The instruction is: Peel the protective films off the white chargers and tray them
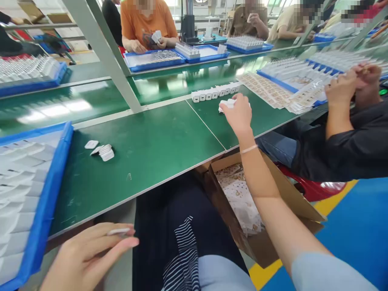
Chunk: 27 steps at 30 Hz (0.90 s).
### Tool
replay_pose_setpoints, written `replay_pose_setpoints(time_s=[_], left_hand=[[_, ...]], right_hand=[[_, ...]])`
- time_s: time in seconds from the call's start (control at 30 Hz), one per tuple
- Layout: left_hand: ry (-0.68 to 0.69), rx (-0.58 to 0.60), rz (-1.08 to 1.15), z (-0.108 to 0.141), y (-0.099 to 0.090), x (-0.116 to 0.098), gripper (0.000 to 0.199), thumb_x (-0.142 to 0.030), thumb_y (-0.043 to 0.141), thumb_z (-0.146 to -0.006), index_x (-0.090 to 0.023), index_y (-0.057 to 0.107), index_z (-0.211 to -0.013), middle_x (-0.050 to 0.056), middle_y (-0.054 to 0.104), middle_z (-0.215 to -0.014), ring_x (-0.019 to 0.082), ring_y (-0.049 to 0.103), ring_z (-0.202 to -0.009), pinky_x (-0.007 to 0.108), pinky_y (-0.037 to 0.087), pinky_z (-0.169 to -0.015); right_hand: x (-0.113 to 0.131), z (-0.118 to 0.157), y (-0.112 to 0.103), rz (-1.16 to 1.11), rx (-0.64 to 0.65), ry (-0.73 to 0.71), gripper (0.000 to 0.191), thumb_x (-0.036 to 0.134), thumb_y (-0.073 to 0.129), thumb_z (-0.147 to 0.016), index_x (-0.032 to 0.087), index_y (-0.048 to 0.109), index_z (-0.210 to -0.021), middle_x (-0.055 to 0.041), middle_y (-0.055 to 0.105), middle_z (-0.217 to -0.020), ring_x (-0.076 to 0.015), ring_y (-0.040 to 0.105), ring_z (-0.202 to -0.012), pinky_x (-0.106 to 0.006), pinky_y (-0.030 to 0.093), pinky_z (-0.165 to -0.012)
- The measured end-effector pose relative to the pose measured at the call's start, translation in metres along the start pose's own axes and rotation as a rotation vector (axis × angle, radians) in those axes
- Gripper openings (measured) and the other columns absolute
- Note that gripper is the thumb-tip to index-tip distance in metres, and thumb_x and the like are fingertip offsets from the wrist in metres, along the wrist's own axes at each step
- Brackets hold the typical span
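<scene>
My left hand (93, 252) is at the lower left, in front of the table's edge, with a small flat white piece (118, 231) between its fingers. Over the green table (157, 141), my right hand (239, 113) has its fingers closed on white pieces (228, 104), partly hidden by the hand. Behind it stands a row of small white blocks (215, 93) with dark markings on their fronts. A small pile of rounded white pieces (106, 152) lies on the left of the table, and one more white piece (91, 144) is beside it.
A blue tray (67, 133) of white parts stands at the left. Perforated sheets (266, 91) and another tray lie at the right, near a co-worker's hands (353, 79). Below the table is an open cardboard box (291, 190). A slanted metal post (103, 52) rises behind the table.
</scene>
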<state>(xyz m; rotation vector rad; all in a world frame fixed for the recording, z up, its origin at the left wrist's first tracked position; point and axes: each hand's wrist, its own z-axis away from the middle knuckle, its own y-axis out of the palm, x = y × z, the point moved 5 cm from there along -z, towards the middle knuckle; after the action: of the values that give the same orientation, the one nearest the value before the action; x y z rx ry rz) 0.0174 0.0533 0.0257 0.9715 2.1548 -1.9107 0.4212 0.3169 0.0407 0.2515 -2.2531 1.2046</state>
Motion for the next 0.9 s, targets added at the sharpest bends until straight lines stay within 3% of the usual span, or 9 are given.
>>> replay_pose_setpoints(time_s=[0.1,0.2,0.4,0.53,0.7,0.83,0.9], left_hand=[[0.024,0.072,0.059,-0.021,0.027,-0.024,0.035,-0.056,0.063,-0.090,-0.035,0.081,-0.068,-0.004,0.080,-0.078,0.017,0.078,-0.069,0.020,0.063,-0.060],[0.048,0.129,0.057,-0.029,0.039,-0.037,0.045,-0.051,0.059,-0.094,-0.028,0.077,-0.060,-0.002,0.079,-0.073,0.015,0.076,-0.064,0.018,0.059,-0.057],[0.051,0.053,0.050,-0.030,0.040,-0.036,0.036,-0.049,0.062,-0.093,-0.030,0.082,-0.070,-0.001,0.080,-0.077,0.017,0.077,-0.066,0.020,0.060,-0.059],[-0.078,-0.013,0.166,-0.034,0.040,-0.028,0.026,-0.047,0.067,-0.089,-0.031,0.083,-0.076,-0.001,0.082,-0.087,0.020,0.079,-0.076,0.023,0.063,-0.066],[-0.222,-0.144,0.526,-0.050,0.050,-0.029,0.021,-0.043,0.074,-0.086,-0.026,0.082,-0.097,0.004,0.080,-0.105,0.024,0.078,-0.099,0.034,0.064,-0.092],[-0.356,-0.258,0.972,-0.074,0.069,-0.035,0.050,-0.045,0.077,-0.084,-0.022,0.068,-0.128,0.011,0.062,-0.145,0.027,0.068,-0.123,0.038,0.056,-0.108],[-0.377,-0.239,1.174,-0.087,0.082,-0.041,0.061,-0.046,0.078,-0.082,-0.022,0.062,-0.136,0.012,0.055,-0.151,0.028,0.064,-0.130,0.038,0.055,-0.109]], right_hand=[[0.003,-0.044,0.029,0.270,0.133,0.116,0.070,0.043,0.072,-0.089,-0.003,0.051,-0.138,-0.0342,0.050,-0.138,-0.0423,0.060,-0.121,-0.050,0.047,-0.096],[0.008,-0.067,0.054,0.340,0.237,0.179,0.074,0.040,0.075,-0.088,-0.015,0.053,-0.132,-0.0419,0.050,-0.133,-0.0466,0.057,-0.126,-0.051,0.046,-0.097],[0.010,-0.062,0.069,0.315,0.364,0.134,0.060,0.038,0.076,-0.084,-0.010,0.064,-0.119,-0.0337,0.065,-0.116,-0.0397,0.063,-0.118,-0.046,0.048,-0.096],[0.016,-0.034,0.066,0.305,0.360,0.051,0.065,0.039,0.074,-0.081,-0.007,0.059,-0.125,-0.0332,0.064,-0.121,-0.0417,0.062,-0.119,-0.047,0.048,-0.096],[0.038,0.015,0.049,0.278,0.365,-0.088,0.055,0.043,0.072,-0.079,0.001,0.063,-0.114,-0.0292,0.068,-0.114,-0.0431,0.065,-0.108,-0.048,0.050,-0.091],[0.077,0.095,0.018,0.003,0.342,-0.340,0.051,0.049,0.069,-0.080,0.012,0.061,-0.115,-0.0188,0.071,-0.109,-0.0359,0.067,-0.101,-0.046,0.052,-0.091],[0.094,0.146,-0.001,-0.187,0.314,-0.482,0.052,0.048,0.068,-0.081,0.014,0.058,-0.118,-0.0163,0.070,-0.110,-0.0335,0.066,-0.100,-0.046,0.053,-0.090]])
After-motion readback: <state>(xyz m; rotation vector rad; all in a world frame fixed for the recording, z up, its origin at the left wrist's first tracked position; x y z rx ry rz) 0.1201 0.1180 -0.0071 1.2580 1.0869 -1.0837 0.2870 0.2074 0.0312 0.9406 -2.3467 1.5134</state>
